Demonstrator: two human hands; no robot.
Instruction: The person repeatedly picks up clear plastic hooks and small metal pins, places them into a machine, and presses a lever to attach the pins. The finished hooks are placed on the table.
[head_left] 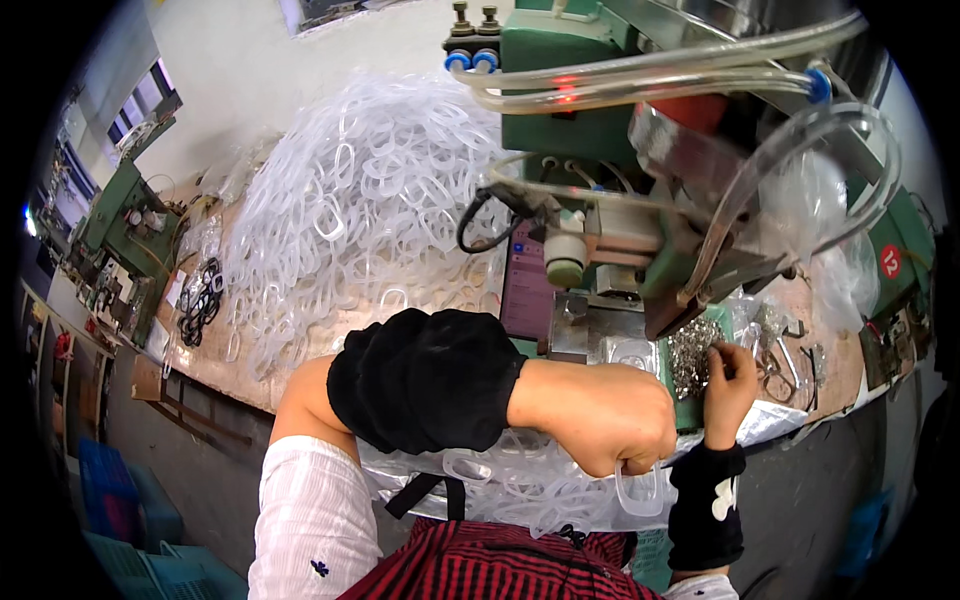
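Observation:
My left hand point(612, 412) reaches across in front of the machine, closed around a translucent plastic loop point(640, 492) that hangs below its fingers. My right hand point(732, 388) is at the edge of a heap of small shiny metal parts point(692, 352) in a green tray. Its thumb and fingers are curled into a pinch; whatever is between them is too small to make out. Just beyond my left hand, a translucent loop point(630, 350) lies at the metal fixture point(570, 330) under the green press point(560, 140).
A large pile of translucent loops point(370, 190) covers the table's back left. More loops point(540, 490) lie close to my body. Clear hoses point(660, 85) cross above. A phone-like screen point(527, 285) stands beside the press. Scissors point(778, 375) lie right; a black cable point(200, 305) lies left.

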